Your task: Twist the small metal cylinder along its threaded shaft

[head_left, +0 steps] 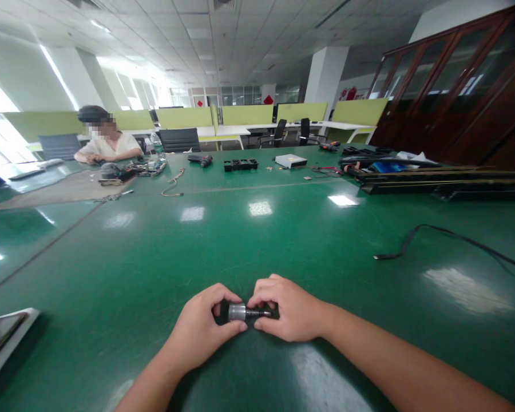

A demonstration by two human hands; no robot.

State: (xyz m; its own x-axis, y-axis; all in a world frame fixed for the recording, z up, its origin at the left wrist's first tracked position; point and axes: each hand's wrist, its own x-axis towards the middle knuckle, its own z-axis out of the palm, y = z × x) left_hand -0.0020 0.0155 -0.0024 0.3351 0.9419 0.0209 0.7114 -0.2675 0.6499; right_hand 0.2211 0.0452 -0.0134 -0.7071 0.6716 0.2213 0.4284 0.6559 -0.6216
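A small silver metal cylinder with a dark ridged shaft [237, 312] lies lengthwise between my two hands, low over the green table [223, 240]. My left hand [203, 323] pinches the cylinder body, with the index finger on its far side and the thumb on the near side. Curled around the thin shaft at the other end is my right hand [289, 309], its thumb and forefinger close to the ridged part. The shaft tip points into the right palm. Whether the piece rests on the tabletop, I cannot tell.
A black strap-like cable [412, 234] lies to the right. A pale-edged panel [8, 337] sits at the near left. Farther back are a power drill [201, 161], a black slotted part [240, 165] and a silver box [290, 161]. Another person [109, 143] sits at far left.
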